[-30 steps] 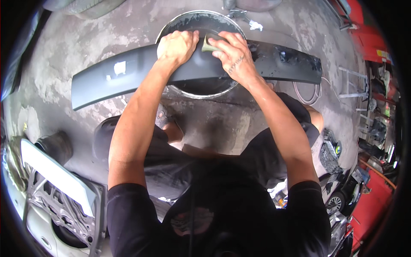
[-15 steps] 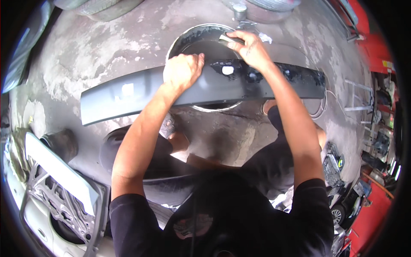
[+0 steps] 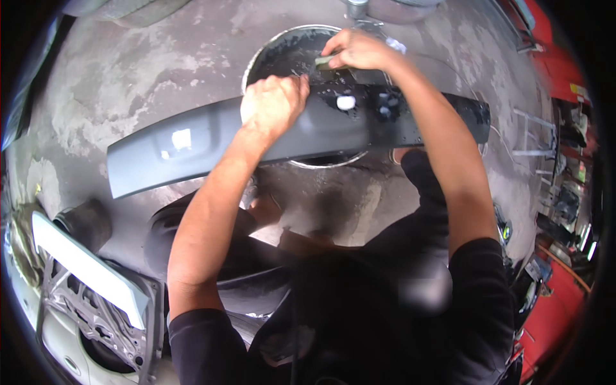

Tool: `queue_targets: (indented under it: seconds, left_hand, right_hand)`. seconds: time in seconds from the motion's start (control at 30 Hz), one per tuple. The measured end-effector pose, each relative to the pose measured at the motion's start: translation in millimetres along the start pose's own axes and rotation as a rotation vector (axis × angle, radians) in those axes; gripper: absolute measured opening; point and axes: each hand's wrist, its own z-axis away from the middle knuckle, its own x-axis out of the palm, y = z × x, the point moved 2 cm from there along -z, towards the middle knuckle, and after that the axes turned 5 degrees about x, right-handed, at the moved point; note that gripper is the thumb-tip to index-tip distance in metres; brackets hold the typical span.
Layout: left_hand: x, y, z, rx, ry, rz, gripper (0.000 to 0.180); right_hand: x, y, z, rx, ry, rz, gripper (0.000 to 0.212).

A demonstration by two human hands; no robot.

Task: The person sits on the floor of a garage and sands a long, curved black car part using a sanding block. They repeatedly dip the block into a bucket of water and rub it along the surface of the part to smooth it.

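A long, curved grey car trim panel (image 3: 212, 138) lies across a round, water-filled basin (image 3: 251, 59), wet and darker toward its right end. My left hand (image 3: 273, 101) grips the panel's far edge near the middle, its fingers curled over the edge and partly hidden. Over the basin, just beyond the panel, my right hand (image 3: 356, 50) pinches a small flat sanding pad (image 3: 326, 62) with a pale greenish edge. Droplets and ripples show on the water beside the pad.
Tyres (image 3: 138, 9) and a metal can (image 3: 357, 8) stand beyond the basin. At the lower left are a car door shell (image 3: 96, 327) and a white strip-like panel (image 3: 90, 269). A metal frame stand (image 3: 534, 138) and red bodywork (image 3: 558, 308) are on the right.
My right hand has moved left and slightly farther away with the pad, and the water is now splashing. The panel's left end has shifted a little left and nearer. My left hand keeps its hold.
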Motion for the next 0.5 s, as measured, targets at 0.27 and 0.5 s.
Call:
queue_targets:
  seconds: [0.27, 0.5]
  left_hand:
    - [-2.4, 14.4, -8.1, -0.006, -0.107, 0.021, 0.049]
    - [-2.0, 5.9, -7.0, -0.021, -0.041, -0.009, 0.051]
  right_hand:
    - [63.6, 4.9, 180.2, -0.233, 0.698, 0.048, 0.042]
    - [68.9, -3.3, 186.7, -0.355, 0.732, 0.148, 0.041]
